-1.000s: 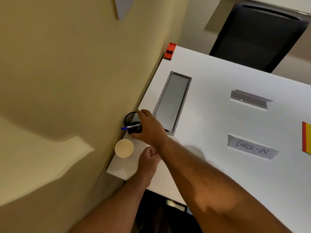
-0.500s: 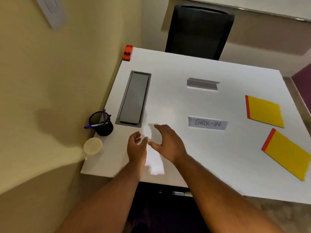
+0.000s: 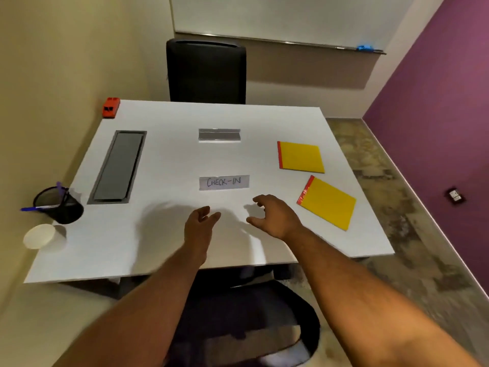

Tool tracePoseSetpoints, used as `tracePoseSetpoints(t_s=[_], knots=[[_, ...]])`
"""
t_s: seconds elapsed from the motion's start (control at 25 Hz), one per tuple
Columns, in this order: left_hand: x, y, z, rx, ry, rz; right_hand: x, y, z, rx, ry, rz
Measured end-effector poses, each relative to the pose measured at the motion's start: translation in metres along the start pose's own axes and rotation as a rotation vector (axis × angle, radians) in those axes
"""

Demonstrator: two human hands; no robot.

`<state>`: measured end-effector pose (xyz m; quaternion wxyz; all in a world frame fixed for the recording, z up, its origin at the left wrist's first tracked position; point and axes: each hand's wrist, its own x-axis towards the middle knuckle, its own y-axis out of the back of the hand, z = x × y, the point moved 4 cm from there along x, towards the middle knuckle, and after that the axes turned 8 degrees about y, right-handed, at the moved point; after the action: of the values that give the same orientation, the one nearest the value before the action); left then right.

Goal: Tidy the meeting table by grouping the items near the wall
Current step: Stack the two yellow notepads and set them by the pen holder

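On the white table point(image 3: 164, 239), a black mesh pen cup point(image 3: 60, 205) with pens and a white paper cup point(image 3: 39, 236) stand at the left edge by the beige wall. A "CHECK-IN" sign point(image 3: 224, 182) lies mid-table, with a blank sign holder point(image 3: 219, 135) beyond it. Two yellow notepads point(image 3: 301, 157) point(image 3: 328, 202) lie on the right side. An orange stapler point(image 3: 111, 107) sits at the far left corner. My left hand point(image 3: 199, 229) and my right hand point(image 3: 275, 217) hover empty over the near middle, fingers spread, the right one close to the nearer notepad.
A grey cable hatch point(image 3: 117, 166) is set into the table's left side. A black chair point(image 3: 206, 71) stands behind the far edge, another chair seat point(image 3: 246, 321) is under me. A whiteboard hangs on the back wall; the purple wall is on the right.
My right hand let go of the pen cup by the wall and swung right toward the notepads. My left hand moved right too. The view panned from the wall to the whole table.
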<state>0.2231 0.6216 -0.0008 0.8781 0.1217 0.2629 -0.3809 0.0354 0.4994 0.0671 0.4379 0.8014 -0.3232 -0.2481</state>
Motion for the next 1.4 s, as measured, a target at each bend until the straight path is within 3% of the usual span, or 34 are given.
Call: tracePoseSetpoints(t_s=[0.32, 0.56, 0.88, 1.16, 1.4], knots=[[-0.069, -0.124, 0.002, 0.024, -0.070, -0.015, -0.047, 0.082, 0.096, -0.005, 0.006, 0.028], [-0.042, -0.183, 0.004, 0.088, -0.055, -0.087, -0.036, 0.090, 0.137, -0.021, -0.008, 0.074], [-0.003, -0.265, -0.001, 0.128, 0.061, -0.123, -0.009, 0.107, 0.227, 0.082, -0.175, 0.080], [0.039, -0.357, -0.039, 0.098, 0.136, 0.073, 0.069, 0.112, 0.369, 0.111, -0.117, -0.069], [0.043, -0.424, -0.075, 0.105, 0.416, 0.384, 0.114, 0.113, 0.446, 0.051, -0.018, -0.420]])
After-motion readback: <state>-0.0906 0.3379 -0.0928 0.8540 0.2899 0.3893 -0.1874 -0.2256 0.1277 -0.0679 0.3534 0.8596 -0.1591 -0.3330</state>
